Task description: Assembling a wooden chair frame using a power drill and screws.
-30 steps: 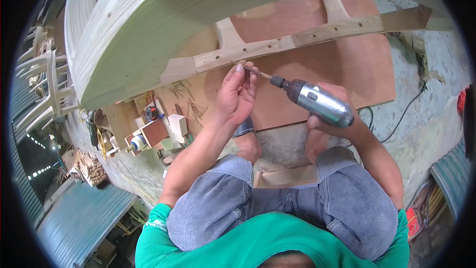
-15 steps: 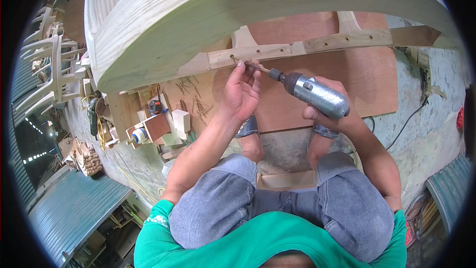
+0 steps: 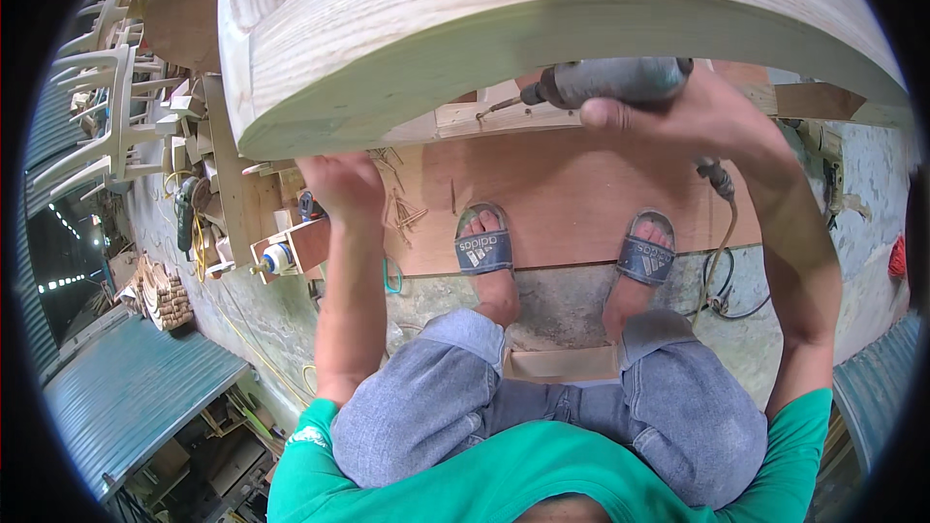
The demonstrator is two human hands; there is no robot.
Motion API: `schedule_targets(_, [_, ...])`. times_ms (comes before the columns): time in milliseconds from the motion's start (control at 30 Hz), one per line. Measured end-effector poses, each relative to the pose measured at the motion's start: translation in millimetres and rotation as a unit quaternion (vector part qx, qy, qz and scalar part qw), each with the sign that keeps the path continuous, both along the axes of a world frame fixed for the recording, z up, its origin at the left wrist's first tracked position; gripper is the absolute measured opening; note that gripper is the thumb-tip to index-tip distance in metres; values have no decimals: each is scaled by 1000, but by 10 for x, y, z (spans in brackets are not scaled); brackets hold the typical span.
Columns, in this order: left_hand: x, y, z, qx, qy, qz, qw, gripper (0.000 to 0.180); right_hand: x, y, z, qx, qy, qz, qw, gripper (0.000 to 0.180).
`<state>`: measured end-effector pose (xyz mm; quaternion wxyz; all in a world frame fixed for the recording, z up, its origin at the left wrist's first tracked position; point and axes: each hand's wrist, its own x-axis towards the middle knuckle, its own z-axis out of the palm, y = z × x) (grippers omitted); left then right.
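Note:
My right hand [image 3: 668, 116] is wrapped round a silver pneumatic screwdriver [image 3: 615, 80], held nearly level beneath a big curved wooden rail [image 3: 542, 15]. Its long bit points left, and the tip [image 3: 481, 116] is at a screw hole in a pale wooden bar [image 3: 460, 119] below the curved rail. Whether a screw sits at that tip is too small to tell for sure. My left hand [image 3: 344, 184] is at the lower left edge of the curved rail; its fingers are hidden by the wood.
Loose screws [image 3: 405, 216] lie on a reddish plywood sheet [image 3: 572, 223] under my sandalled feet. Beside my left forearm stand a wooden box [image 3: 305, 244] with a glue bottle and a tape measure [image 3: 308, 205]. An air hose [image 3: 728, 223] hangs by my right forearm. Chair frames [image 3: 107, 116] are stacked far left.
My left hand has left the driver bit and moved left to the curved rail's edge. The screwdriver has risen and turned level, partly behind the rail. The curved rail has shifted slightly.

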<state>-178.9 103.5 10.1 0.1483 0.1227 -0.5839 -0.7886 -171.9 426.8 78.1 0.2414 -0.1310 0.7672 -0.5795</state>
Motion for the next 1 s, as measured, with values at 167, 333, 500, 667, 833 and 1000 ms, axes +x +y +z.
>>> schedule_targets(167, [-121, -38, 68, 69, 70, -78, 992, 45, -118, -53, 22, 55, 3, 5, 998, 48])
schedule_targets(333, [-119, -69, 0, 107, 59, -65, 990, 49, 84, -72, -60, -16, 38, -24, 999, 49])
schedule_targets(500, [-90, -126, -72, 77, 70, -78, 992, 53, 289, -166, -118, 36, 16, -5, 999, 44])
schedule_targets(667, [-53, -212, -130, 108, 75, -94, 987, 52, 268, -198, -130, 51, -36, -30, 998, 43])
schedule_targets(833, [-60, -180, -152, 93, 56, -60, 992, 52, 278, -165, -172, 52, -14, -35, 998, 45])
schedule_targets(1000, [-105, -101, -102, 78, 62, -56, 993, 43, 178, -300, -226, 19, -11, -3, 1000, 47])
